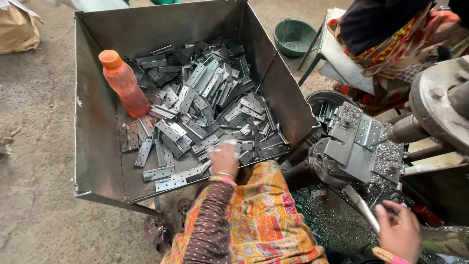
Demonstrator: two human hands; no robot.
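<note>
Nearest, at the bottom right, the right hand (399,231) closes around the lower end of one long metal lever (360,208); the fingers (391,209) curl over its handle. The lever slants up to the left toward a press bed (359,159), which is strewn with fine metal shavings. One flat hinge plate (367,132) lies open on the bed, pale grey steel, with its two leaves side by side and small screw holes in each.

To the left, over a lap draped in orange patterned cloth (261,217), the left hand (223,160) reaches into the near edge of one large open metal bin (95,146). It rests on the pile, the fingers bent around what looks like a single hinge, though motion blur hides the grip, so I cannot tell for sure that it holds one.

The bin holds a heap of hinges (205,105), far too many to count, several dozen at least. They are all alike: narrow, dull silver, punched with holes and lying every way. One orange plastic bottle (123,83) with an orange cap leans against the bin's left wall, standing among them.

Farther off, one green bucket (293,36) stands on the floor behind the bin. A second person in patterned clothing (391,44) sits at the upper right.
</note>
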